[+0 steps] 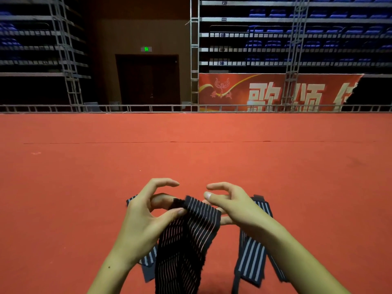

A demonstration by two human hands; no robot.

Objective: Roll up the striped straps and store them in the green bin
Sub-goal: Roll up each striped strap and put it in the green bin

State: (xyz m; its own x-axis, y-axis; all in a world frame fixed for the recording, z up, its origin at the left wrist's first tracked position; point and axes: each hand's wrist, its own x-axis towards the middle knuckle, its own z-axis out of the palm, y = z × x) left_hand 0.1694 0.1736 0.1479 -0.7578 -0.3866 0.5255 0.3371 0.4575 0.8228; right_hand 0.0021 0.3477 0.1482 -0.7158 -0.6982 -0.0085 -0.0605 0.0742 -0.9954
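The striped strap (188, 236) is pinched at its top edge by the left hand (144, 215) and, apparently, the right hand (231, 209), above the red carpet (191, 155). The roll should be started tight, edges aligned.

Both forearms are raised from 6 o'clock. The left hand (144, 211) is curled, its thumb pinching a striped strap (191, 234); the right hand (231, 206) is curled behind it at 3 o'clock.

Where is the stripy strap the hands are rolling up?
In the head view, the black strap with thin pale stripes is low in the middle, held up between the left hand and right hand, above the red carpet.
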